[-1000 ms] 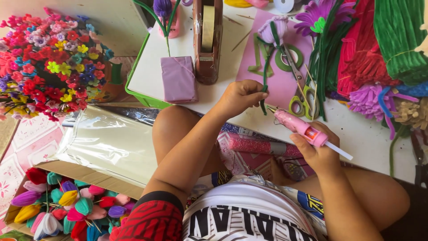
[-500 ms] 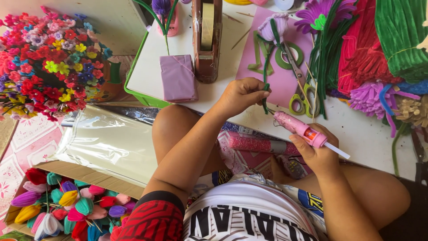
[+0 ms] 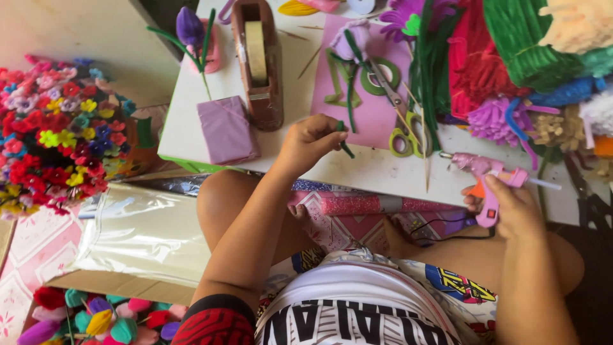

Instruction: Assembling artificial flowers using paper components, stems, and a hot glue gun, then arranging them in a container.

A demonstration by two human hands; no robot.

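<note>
Pink hot glue gun (image 3: 490,182) sits in the right hand (image 3: 511,207), fingers wrapped round its grip and the nozzle pointing right, at the near right edge of the white counter (image 3: 377,169), partly off it. Left hand (image 3: 311,142) pinches a short green stem piece (image 3: 345,142) between thumb and fingertips, just above the counter near the middle of its near edge, beside the pink sheet (image 3: 377,115). Judged step: gluing a stem part, piece picked up, glue not yet on it, since gun and piece are well apart. Next move would need nozzle tip and stem end brought together over the counter, steady pinch, light trigger squeeze, fingers kept off the hot tip. Green-handled scissors (image 3: 402,131) and a green tape ring (image 3: 377,78) lie on the pink sheet; brown tape dispenser (image 3: 258,64) and a lilac block (image 3: 227,130) stand toward the left edge; a purple tulip (image 3: 189,27) at the far left corner. Pipe-cleaner bundles (image 3: 511,45) crowd the far right corner.
</note>
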